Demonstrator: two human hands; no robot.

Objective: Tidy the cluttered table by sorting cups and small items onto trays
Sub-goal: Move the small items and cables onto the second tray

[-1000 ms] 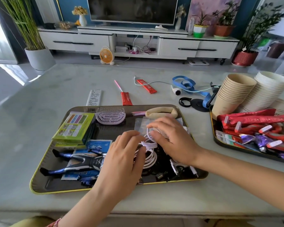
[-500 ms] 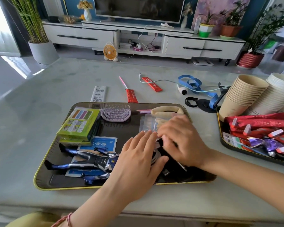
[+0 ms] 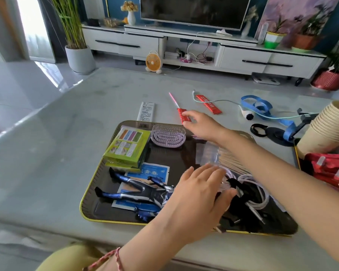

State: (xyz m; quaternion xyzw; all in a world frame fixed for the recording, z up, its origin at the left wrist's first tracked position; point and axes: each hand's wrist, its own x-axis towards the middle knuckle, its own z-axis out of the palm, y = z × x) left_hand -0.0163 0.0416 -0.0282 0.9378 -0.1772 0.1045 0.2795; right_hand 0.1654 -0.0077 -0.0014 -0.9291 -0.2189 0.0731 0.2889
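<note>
Dark tray (image 3: 175, 158), yellow-rimmed, near the 6 o'clock edge of the table (image 3: 67, 133); crowded. At its 10 o'clock, green box (image 3: 127, 146) with coloured panels, stacked on another like it; at 12, lilac brush (image 3: 167, 136), bristles up; at 8, blue-and-silver toy figure (image 3: 137, 192) lying flat across a blue-and-white packet (image 3: 155, 171); at 4, coiled white cable (image 3: 256, 194) tangled with black pieces; at 2, clear bag (image 3: 207, 151), partly hidden by the right forearm.

Left hand (image 3: 196, 194) over the tray's centre, palm down, fingers straight and slightly spread, holding nothing; thumb tip just beside the black pieces; touching or hovering, impossible to tell.

Right hand (image 3: 202, 126) stretched past the tray's 12 o'clock rim, thumb and fingers apart, tips at the near end of a red sachet (image 3: 181, 114); contact lost in blur, no closed grip visible.

Sachet: narrow glossy red strip, flat on the table just beyond the rim; thin pink stick (image 3: 173, 99) jutting from its far end toward 11 o'clock. Second sachet (image 3: 208, 104) apart at 1 o'clock, same red with pale print, a pale cord curving by its far end.

Toward 2 o'clock: looped blue ribbon (image 3: 260, 107); black ring (image 3: 258, 130). White printed leaflet (image 3: 146, 113) at the tray's 11 o'clock rim. At 3 o'clock, second tray (image 3: 296, 153) with red packets (image 3: 329, 167); leaning stack of tan cups (image 3: 329, 126) at its far end.
</note>
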